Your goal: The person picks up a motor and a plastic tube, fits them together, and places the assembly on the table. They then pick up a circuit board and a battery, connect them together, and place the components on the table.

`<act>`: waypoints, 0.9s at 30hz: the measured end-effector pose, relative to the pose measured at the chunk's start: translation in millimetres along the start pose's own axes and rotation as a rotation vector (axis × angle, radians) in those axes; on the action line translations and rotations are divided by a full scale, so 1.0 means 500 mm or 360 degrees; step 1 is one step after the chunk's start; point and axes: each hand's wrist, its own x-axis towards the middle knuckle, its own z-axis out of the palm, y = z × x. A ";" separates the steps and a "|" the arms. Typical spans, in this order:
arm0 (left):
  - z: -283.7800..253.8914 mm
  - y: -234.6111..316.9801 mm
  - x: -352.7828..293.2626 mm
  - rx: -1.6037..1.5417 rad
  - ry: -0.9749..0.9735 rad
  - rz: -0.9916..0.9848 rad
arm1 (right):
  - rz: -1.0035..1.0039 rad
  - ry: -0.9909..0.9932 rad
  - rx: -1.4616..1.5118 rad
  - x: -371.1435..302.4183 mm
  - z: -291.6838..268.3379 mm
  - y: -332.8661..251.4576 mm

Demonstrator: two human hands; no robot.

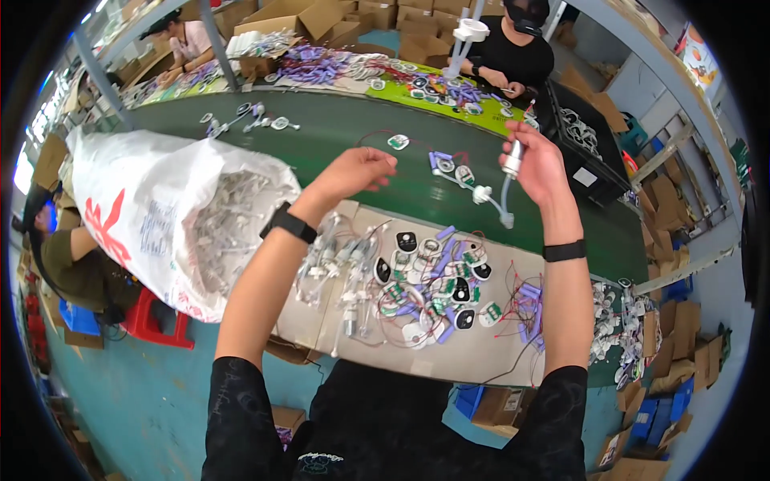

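Note:
My right hand (536,164) is raised above the green conveyor belt, its fingers closed round a small silver cylindrical motor pump (513,158). From the pump a translucent tube (505,196) hangs down to a white end piece. My left hand (365,171) hovers over the belt with its fingers curled together. Whether anything is pinched in them is hidden. Just beyond it lies a round white circuit board (399,142) with a thin red wire. Between my hands, a purple battery (440,160) and a white round part (464,174) rest on the belt.
A cardboard-covered bench (481,370) carries boards, batteries and wires. At left, an open white sack (120,200) holds many clear pump parts. A black crate (589,172) stands at right. Across the green belt (337,128), a person in black (513,56) works among parts.

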 end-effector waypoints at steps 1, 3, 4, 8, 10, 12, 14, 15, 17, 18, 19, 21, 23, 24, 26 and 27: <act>-0.013 -0.009 0.048 0.0322 0.0106 0.0083 | -0.0004 0.0072 -0.0127 0.015 -0.044 0.001; -0.034 -0.047 0.147 0.0647 0.0199 0.0187 | -0.0031 0.0245 -0.0476 0.045 -0.133 0.034; -0.046 -0.064 0.190 0.1006 0.0323 0.0239 | -0.0048 0.0335 -0.0689 0.057 -0.171 0.064; -0.065 -0.122 0.331 0.1564 0.0459 0.0041 | 0.0073 0.0583 -0.1289 0.094 -0.262 0.168; -0.064 -0.173 0.403 0.1493 0.0488 0.0007 | 0.0035 0.0421 -0.1134 0.117 -0.291 0.219; -0.048 -0.208 0.455 0.1409 0.0503 -0.0024 | 0.0050 0.0374 -0.1068 0.137 -0.305 0.249; 0.017 -0.233 0.499 0.1443 0.0621 -0.0041 | -0.0016 0.0430 -0.1029 0.141 -0.314 0.266; 0.039 -0.234 0.515 0.1464 0.0621 -0.0082 | 0.0009 0.0417 -0.1013 0.145 -0.320 0.265; 0.018 -0.291 0.536 0.1642 0.0969 0.0057 | -0.0023 0.0335 -0.0886 0.166 -0.285 0.273; 0.008 -0.308 0.537 0.1659 0.1141 0.0184 | -0.0026 0.0298 -0.0832 0.175 -0.272 0.276; 0.003 -0.308 0.539 0.1594 0.1150 0.0221 | -0.0009 0.0294 -0.0820 0.183 -0.273 0.283; -0.008 -0.295 0.537 0.1323 0.1002 0.0158 | 0.0031 0.0322 -0.0818 0.182 -0.259 0.272; -0.005 -0.248 0.521 0.1073 0.0835 0.0210 | 0.0027 0.0326 -0.0796 0.178 -0.257 0.260; 0.011 -0.216 0.512 0.1061 0.0814 0.0211 | 0.0037 0.0345 -0.0806 0.174 -0.267 0.251; 0.029 -0.141 0.472 -0.0028 0.0398 0.0149 | 0.0050 0.0345 -0.0862 0.172 -0.266 0.235; 0.037 -0.114 0.448 -0.0135 0.0356 0.0116 | 0.0057 0.0340 -0.0855 0.177 -0.264 0.236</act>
